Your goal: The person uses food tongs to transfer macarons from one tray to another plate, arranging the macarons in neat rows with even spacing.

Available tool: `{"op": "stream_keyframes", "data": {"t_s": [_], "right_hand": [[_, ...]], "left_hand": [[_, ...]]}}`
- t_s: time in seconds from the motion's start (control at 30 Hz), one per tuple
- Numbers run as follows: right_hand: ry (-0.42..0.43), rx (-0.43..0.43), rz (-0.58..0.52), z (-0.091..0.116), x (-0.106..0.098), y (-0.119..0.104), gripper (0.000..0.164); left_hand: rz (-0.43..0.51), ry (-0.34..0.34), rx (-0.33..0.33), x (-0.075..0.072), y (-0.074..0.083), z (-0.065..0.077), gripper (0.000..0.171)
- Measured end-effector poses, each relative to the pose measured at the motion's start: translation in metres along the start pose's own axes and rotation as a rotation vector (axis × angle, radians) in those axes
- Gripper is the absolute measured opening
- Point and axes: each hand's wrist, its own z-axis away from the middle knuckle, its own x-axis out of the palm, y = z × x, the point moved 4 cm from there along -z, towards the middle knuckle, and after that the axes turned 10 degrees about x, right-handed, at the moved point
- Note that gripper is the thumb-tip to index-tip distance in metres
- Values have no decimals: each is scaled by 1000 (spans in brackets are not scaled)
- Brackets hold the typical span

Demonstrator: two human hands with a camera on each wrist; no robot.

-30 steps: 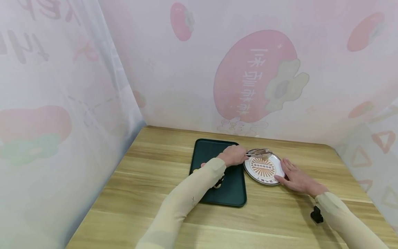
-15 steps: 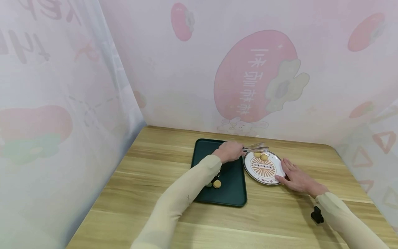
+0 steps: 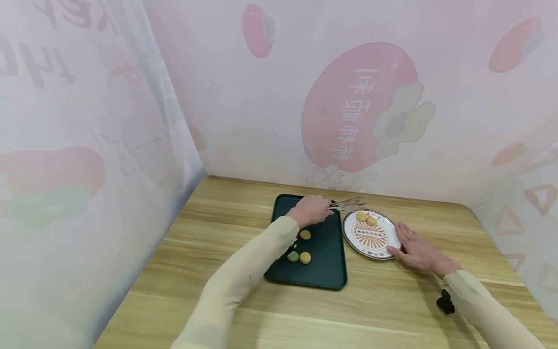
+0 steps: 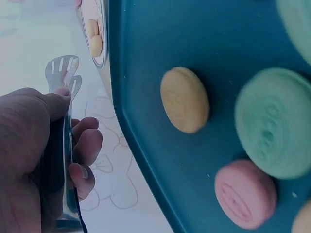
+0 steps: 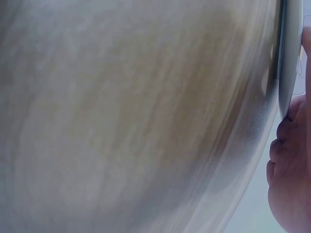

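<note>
My left hand (image 3: 312, 211) grips a pair of metal tongs (image 3: 348, 204), held over the gap between the dark green tray (image 3: 329, 271) and the round plate (image 3: 370, 243). In the left wrist view the tongs (image 4: 62, 70) have slotted heads slightly apart, with no macaron between them. Two yellow macarons (image 3: 366, 218) sit together near the plate's far edge. On the tray lie a yellow macaron (image 4: 184, 100), a green macaron (image 4: 273, 122), a pink macaron (image 4: 245, 193) and others partly cut off. My right hand (image 3: 416, 248) rests against the plate's right rim, fingers straight.
Beneath everything is a wooden table (image 3: 183, 281), backed by a printed pink cloth (image 3: 261, 121) and a side curtain (image 3: 109, 194) on the left. A black device (image 3: 445, 303) is at the right wrist. My left sleeve (image 3: 244, 271) covers part of the tray.
My left hand and the tongs have drawn back leftward from above the plate, uncovering the two yellow macarons there. More macarons show on the tray. My right hand stays on the rim.
</note>
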Motion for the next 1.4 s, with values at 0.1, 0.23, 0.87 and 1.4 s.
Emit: {"op": "stream_keyframes", "data": {"t_s": [0.1, 0.23, 0.87, 1.4], "right_hand": [[-2, -1, -1, 0, 0, 0, 89], [-4, 0, -4, -1, 0, 1, 89], [-10, -7, -10, -8, 1, 1, 89], [-7, -10, -41, -5, -2, 2, 88]], "left_hand": [[-24, -4, -6, 0, -4, 5, 31], [-22, -1, -17, -1, -10, 13, 30], [40, 16, -83, -18, -26, 67, 37], [33, 17, -74, -22, -33, 104, 42]]}}
